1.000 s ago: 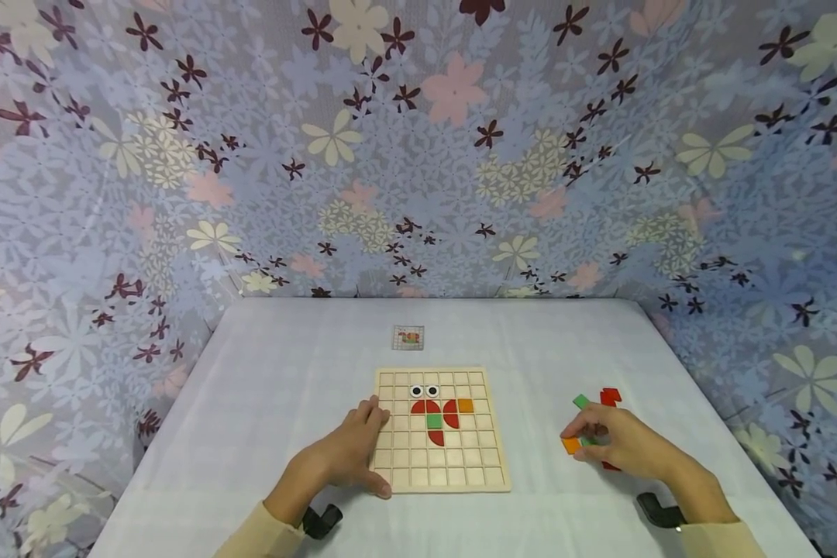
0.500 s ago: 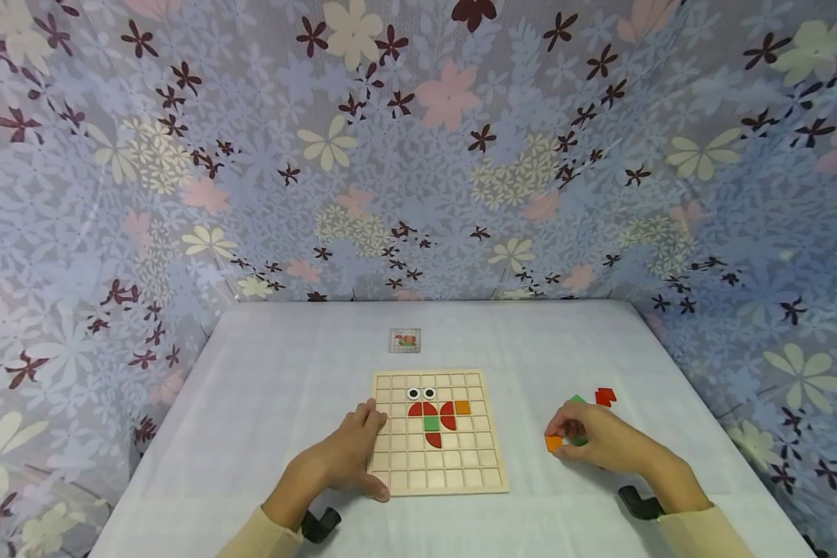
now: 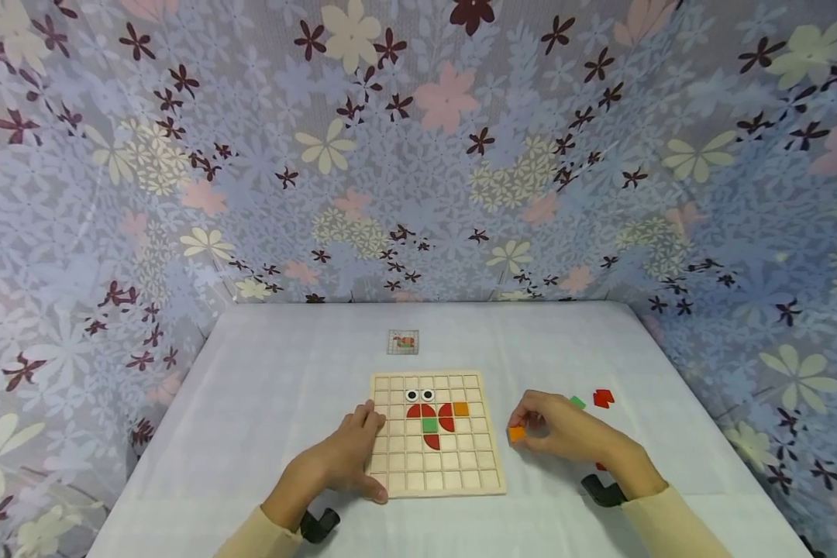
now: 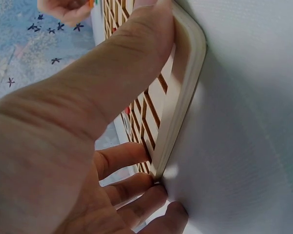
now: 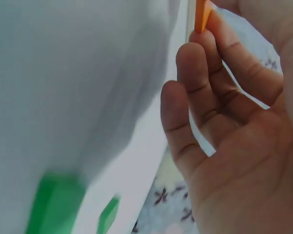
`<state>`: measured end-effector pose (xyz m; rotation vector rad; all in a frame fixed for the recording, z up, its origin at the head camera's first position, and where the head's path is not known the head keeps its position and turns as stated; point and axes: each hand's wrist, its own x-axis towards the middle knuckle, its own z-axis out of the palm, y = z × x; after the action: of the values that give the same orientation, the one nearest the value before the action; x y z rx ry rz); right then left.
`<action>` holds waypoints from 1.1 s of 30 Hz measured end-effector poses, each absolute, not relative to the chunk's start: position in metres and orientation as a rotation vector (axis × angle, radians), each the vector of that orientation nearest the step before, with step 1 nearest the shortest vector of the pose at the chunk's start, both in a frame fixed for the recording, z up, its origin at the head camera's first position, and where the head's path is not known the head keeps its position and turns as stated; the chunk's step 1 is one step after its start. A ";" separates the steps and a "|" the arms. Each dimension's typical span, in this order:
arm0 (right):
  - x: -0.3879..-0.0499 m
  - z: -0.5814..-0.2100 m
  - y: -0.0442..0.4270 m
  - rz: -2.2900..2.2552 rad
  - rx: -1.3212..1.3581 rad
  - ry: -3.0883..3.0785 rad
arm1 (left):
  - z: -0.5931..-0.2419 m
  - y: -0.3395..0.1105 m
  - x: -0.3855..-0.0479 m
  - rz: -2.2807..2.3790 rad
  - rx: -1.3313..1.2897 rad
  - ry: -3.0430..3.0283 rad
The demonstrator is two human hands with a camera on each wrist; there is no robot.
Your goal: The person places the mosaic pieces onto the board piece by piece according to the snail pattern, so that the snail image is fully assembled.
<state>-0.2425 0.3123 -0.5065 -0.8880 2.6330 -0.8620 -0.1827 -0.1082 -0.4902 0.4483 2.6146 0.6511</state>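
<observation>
My left hand (image 3: 349, 452) rests along the left edge of a wooden grid board (image 3: 453, 463). In the left wrist view its thumb (image 4: 136, 44) lies over the board near a corner, and the other fingers touch the edge farther along. Just right of the board, my right hand (image 3: 568, 425) pinches an orange square tile (image 3: 517, 435) between thumb and fingertips. On the board sit two eye discs (image 3: 412, 395), several red quarter-round tiles (image 3: 432, 442), a green square tile (image 3: 429, 425) and another orange square tile (image 3: 461, 408).
A small picture card (image 3: 403, 342) lies behind the board. Loose red tiles (image 3: 603, 398) and a green tile (image 3: 577, 402) lie to the right, partly behind my right hand. A flowered cloth (image 3: 432, 194) hangs at the back and sides of the white table (image 3: 286, 364).
My right hand has moved left from the loose tiles towards the board, carrying the orange square tile. The left hand has stayed on the board's edge.
</observation>
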 end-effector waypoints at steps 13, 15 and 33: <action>-0.257 -0.506 0.253 -0.886 -1.005 2.610 | -0.493 -0.108 -0.183 0.651 0.452 2.603; -0.258 -0.508 0.249 -0.895 -1.016 2.609 | -0.493 -0.108 -0.183 0.655 0.455 2.601; -0.255 -0.519 0.243 -0.916 -1.026 2.655 | -0.492 -0.110 -0.185 0.689 0.442 2.613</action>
<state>-0.2549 0.2434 -0.5190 -1.0257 2.6551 -0.9156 -0.1849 -0.1095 -0.4916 0.4423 2.6134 0.6891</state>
